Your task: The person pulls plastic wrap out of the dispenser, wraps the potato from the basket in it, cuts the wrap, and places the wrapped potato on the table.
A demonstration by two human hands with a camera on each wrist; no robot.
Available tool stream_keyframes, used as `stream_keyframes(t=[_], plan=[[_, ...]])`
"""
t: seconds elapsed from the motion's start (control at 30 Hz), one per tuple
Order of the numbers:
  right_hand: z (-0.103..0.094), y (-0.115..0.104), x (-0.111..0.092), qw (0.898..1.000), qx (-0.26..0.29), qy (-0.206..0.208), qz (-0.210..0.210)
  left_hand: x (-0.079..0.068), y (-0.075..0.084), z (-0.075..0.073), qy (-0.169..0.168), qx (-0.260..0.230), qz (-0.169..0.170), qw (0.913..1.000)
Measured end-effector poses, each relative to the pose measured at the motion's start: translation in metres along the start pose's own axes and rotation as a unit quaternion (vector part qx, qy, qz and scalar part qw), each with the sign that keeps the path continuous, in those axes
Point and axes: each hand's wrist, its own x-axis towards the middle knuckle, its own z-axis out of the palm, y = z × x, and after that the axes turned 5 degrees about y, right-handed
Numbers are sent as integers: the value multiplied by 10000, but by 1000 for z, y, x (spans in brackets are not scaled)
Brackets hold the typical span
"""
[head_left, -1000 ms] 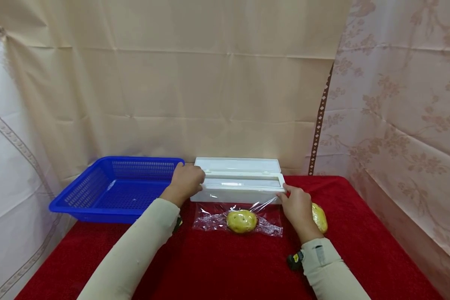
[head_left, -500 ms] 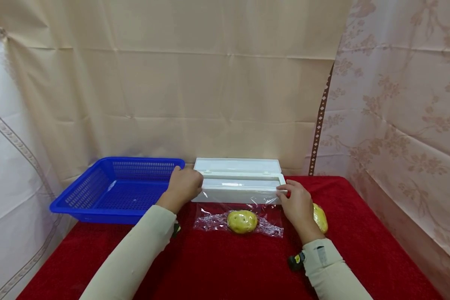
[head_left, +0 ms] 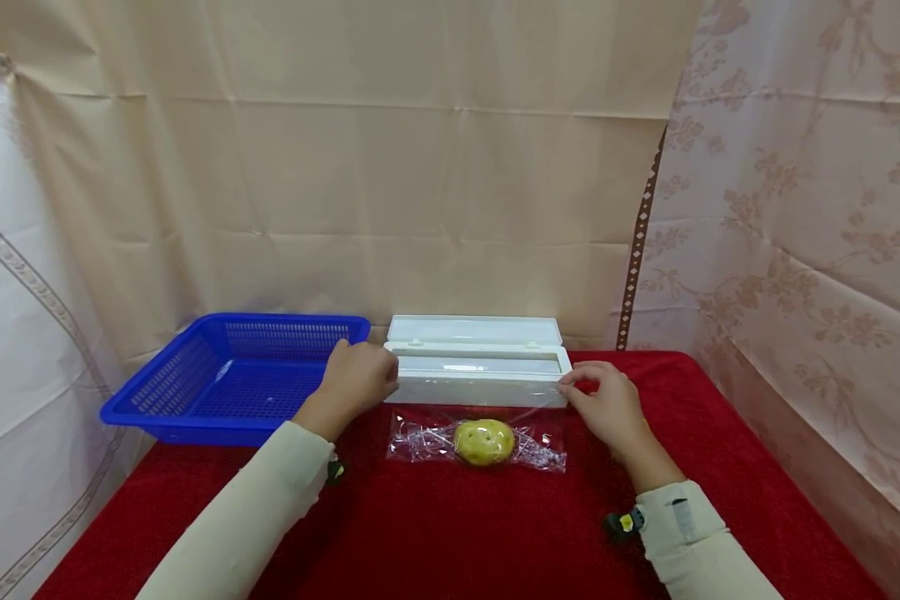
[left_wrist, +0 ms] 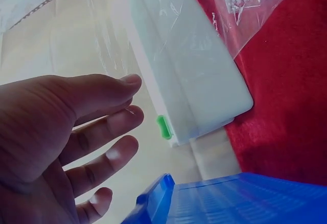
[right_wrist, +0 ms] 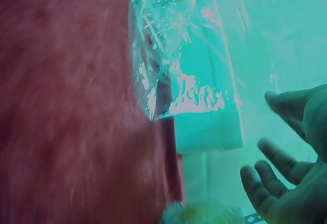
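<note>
A white cling film dispenser (head_left: 465, 393) stands at the back of the table with its lid (head_left: 472, 330) raised. Clear film (head_left: 420, 446) runs down its front and lies around a potato (head_left: 483, 442) on the red cloth. My left hand (head_left: 356, 383) is just off the dispenser's left end, fingers loosely bent with nothing between them in the left wrist view. Beside the right end is my right hand (head_left: 607, 408); its thumb and fingers stand apart in the right wrist view. A green slider (left_wrist: 164, 127) shows at the dispenser's left end.
A blue plastic basket (head_left: 195, 433) stands on the left, close to my left hand. Another potato (right_wrist: 202, 214) shows at the bottom of the right wrist view, hidden behind my right hand in the head view. Beige curtains (head_left: 330, 183) hang behind the table.
My left hand has moved left, away from the dispenser's end. My right hand has shifted right and now hides the second potato. The dispenser and the wrapped potato stay nearly still.
</note>
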Motion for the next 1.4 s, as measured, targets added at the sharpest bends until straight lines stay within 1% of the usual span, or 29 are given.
stream_keyframes(t=[0.13,0.27,0.37,0.63,0.83,0.9,1.0,1.1,1.27,1.4], plan=[[-9,0,-8,9984,421,-370,82,-10,0,-5,140,-98,41,9998],[-17,5,-17,9963,573,-626,-98,-21,2,-7,358,-74,152,9992],[-21,8,-25,9954,523,-760,-264,-30,5,-6,417,-15,212,9989],[-28,7,-41,9908,355,-1233,-435,-55,10,-5,413,46,189,9990],[-31,8,-49,9863,196,-1464,-728,-70,15,0,495,52,389,9980],[-31,10,-51,9841,81,-1553,-861,-74,18,3,568,98,491,9971],[-29,12,-52,9795,-237,-1653,-1129,-76,21,9,654,227,645,9955],[-27,11,-52,9744,-603,-1705,-1337,-77,24,17,641,372,772,9943],[-21,4,-52,9680,-1132,-1658,-1506,-75,27,32,560,778,892,9914],[-12,2,-51,9625,-1519,-1526,-1650,-73,29,38,502,926,860,9907]])
